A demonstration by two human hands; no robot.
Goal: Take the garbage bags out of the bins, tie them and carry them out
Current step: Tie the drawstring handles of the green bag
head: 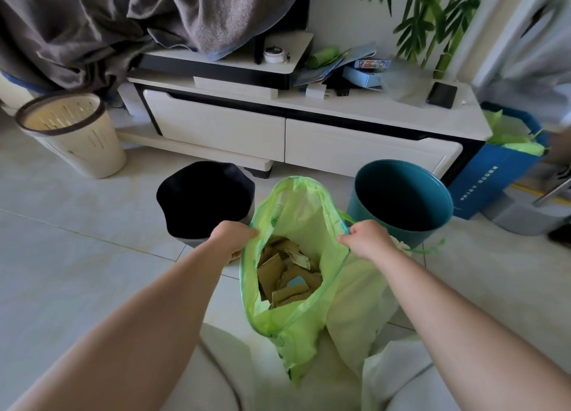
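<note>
Both fingertips hidden in green bag [296, 219] rim; right edge blurred

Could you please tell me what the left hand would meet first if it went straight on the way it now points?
Probably the bag itself: the left hand grips its rim and points across the open mouth toward the far wall. Depth is unclear.

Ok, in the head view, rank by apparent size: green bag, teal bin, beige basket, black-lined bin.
Green bag, largest, but nearest the camera
Teal bin
Beige basket and black-lined bin look alike; unranked
</note>
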